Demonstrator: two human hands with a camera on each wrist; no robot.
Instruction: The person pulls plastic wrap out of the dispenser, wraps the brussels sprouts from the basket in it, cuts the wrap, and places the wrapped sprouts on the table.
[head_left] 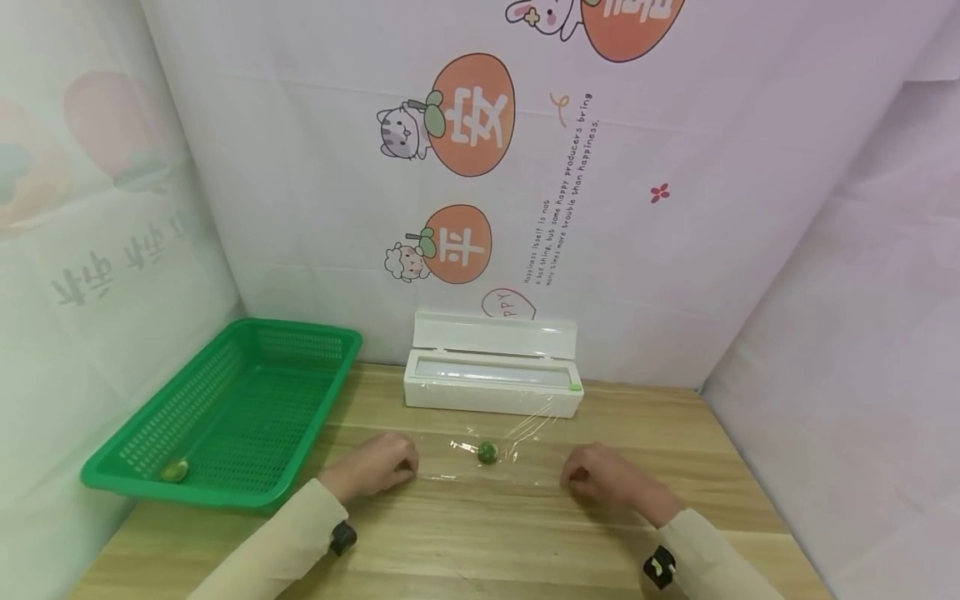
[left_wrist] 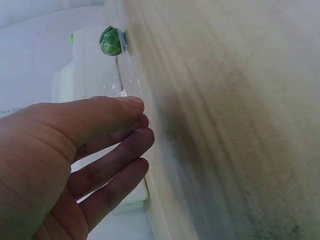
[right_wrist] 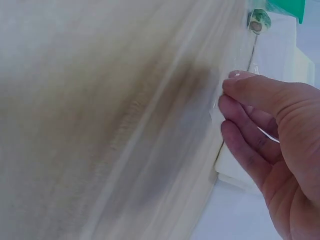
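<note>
A sheet of clear cling film (head_left: 450, 468) stretches low over the table between my hands. On it, near the middle, sits a small green Brussels sprout (head_left: 487, 452), which shows beyond the fingertips in both wrist views. My left hand (head_left: 381, 465) pinches the film's left end between thumb and fingers. At the opposite end, my right hand (head_left: 606, 477) pinches the film the same way. Behind the film stands a white cling film dispenser (head_left: 491, 398) with its lid raised.
A green plastic basket (head_left: 296, 467) stands at the left, with a yellowish-green sprout (head_left: 175, 471) in its near corner. Printed white cloth (head_left: 637, 275) hangs behind and on both sides of the wooden table (head_left: 480, 550).
</note>
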